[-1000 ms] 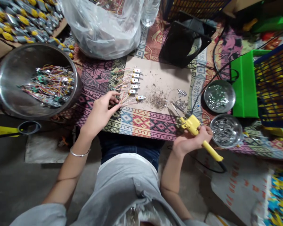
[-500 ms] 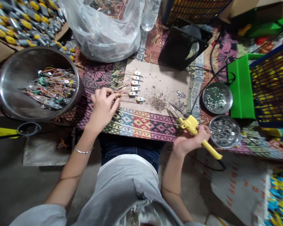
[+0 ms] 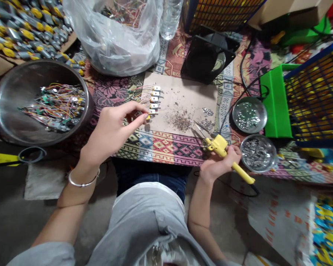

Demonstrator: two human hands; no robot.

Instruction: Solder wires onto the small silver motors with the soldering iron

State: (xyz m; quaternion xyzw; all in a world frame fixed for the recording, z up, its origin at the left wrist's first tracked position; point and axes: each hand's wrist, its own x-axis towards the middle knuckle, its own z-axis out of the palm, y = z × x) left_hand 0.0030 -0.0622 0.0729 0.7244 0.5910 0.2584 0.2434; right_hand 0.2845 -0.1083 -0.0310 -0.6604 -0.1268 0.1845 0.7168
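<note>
My left hand [image 3: 119, 127] is closed in a pinch at the lower end of a row of small wired motors [image 3: 154, 99] on a cardboard sheet [image 3: 180, 85]. A yellow bit of the lowest motor [image 3: 148, 117] shows at its fingertips; the rest is hidden behind the fingers. Thin wires run left from the other motors. A yellow soldering gun [image 3: 219, 145] is gripped in my right hand [image 3: 223, 162], its metal tip pointing up and left over the cardboard's lower right corner. Beside the tip lie small shiny metal pieces [image 3: 207, 111] and brown specks [image 3: 180, 120].
To the left stands a steel bowl [image 3: 86, 99] of wired parts. A plastic bag [image 3: 113, 48] and a black fan [image 3: 208, 55] are behind the cardboard. Two metal dishes [image 3: 249, 115] of small parts, a green tray [image 3: 276, 107] and a blue basket [image 3: 316, 96] stand right.
My left hand has moved right, from the wires to the lowest motor, which it now pinches and partly covers. My right hand keeps the soldering gun in about the same place.
</note>
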